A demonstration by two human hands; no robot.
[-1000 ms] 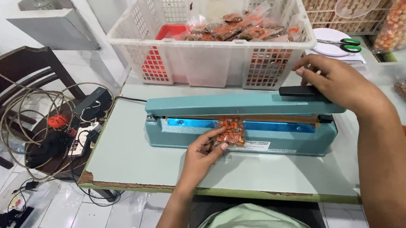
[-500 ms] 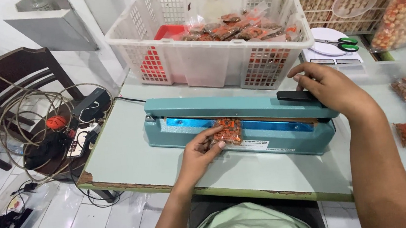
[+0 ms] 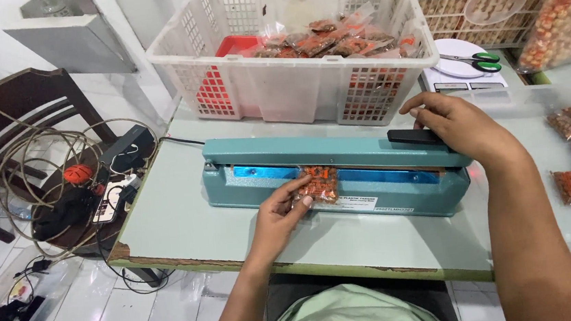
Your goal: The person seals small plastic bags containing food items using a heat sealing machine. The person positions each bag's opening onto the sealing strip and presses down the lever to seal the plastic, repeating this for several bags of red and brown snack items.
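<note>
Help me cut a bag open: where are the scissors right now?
In the head view, the green-handled scissors lie at upper right on the white round scale, behind the teal heat sealer and just right of the white basket.

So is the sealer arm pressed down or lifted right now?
Down. The right hand presses the sealer arm flat onto the base, clamping the snack bag held by the left hand.
</note>
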